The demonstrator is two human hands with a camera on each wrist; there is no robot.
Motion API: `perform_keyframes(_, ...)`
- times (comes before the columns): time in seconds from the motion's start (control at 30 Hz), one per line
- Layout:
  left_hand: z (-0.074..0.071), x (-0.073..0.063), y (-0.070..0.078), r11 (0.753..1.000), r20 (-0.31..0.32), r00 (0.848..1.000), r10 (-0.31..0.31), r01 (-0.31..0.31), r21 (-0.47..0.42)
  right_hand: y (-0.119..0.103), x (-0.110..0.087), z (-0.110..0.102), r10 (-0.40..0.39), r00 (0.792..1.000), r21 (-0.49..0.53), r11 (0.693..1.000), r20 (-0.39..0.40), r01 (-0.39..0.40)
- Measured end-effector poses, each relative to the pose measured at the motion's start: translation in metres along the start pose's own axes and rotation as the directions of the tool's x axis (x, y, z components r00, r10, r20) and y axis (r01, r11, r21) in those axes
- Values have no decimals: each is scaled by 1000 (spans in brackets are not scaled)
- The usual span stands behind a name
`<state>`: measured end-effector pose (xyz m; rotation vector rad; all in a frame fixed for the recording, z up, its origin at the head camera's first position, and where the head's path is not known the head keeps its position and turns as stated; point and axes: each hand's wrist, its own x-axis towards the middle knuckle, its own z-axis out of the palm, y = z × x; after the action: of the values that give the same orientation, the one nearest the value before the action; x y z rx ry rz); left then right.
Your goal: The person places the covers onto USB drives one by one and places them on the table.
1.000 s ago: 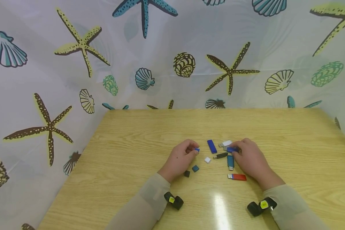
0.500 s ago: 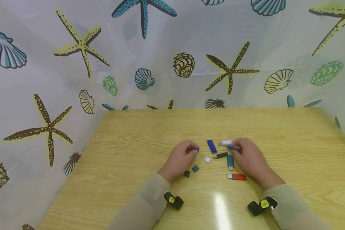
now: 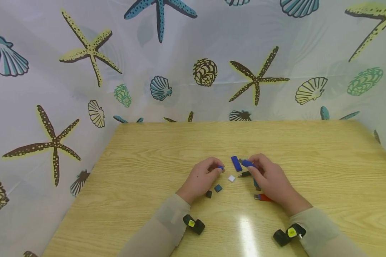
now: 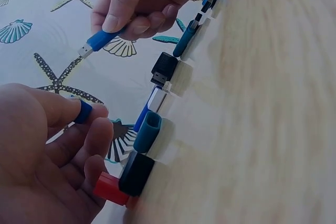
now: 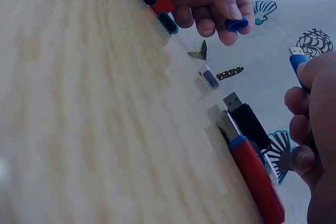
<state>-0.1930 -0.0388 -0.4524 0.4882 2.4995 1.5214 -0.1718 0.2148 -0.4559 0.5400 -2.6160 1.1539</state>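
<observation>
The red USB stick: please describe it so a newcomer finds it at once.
In the head view, find the right hand over the wooden table. Partly hidden by it, the red USB stick lies nearest the wearer of all sticks. Unlike the black stick and teal stick, its body is red with a blue band.

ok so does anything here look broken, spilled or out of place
Nothing looks broken or spilled. Slightly untidy: the white cap, teal cap and black cap lie loose, while the red USB drive and black USB drive show bare plugs, like the held blue USB drive.
</observation>
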Motion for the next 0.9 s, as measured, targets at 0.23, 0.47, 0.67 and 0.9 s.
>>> perform_keyframes(0.23, 0, 0, 1, 1000, 26, 1000, -1, 2, -29, -5, -1, 4, -18, 999, 5, 1000, 35, 18)
perform_keyframes(0.47, 0, -1, 1, 998, 54, 998, 34, -31, -63, -9, -1, 6, -18, 996, 15, 1000, 85, 17)
perform_keyframes(0.67, 2, -3, 1, 995, 97, 994, 55, -47, -86, -9, -1, 6, -5, 996, -1, 1000, 89, 5)
perform_keyframes(0.9, 3, -2, 3, 993, 55, 998, 18, -11, -120, -10, -3, 9, 0, 994, 16, 1000, 108, -2)
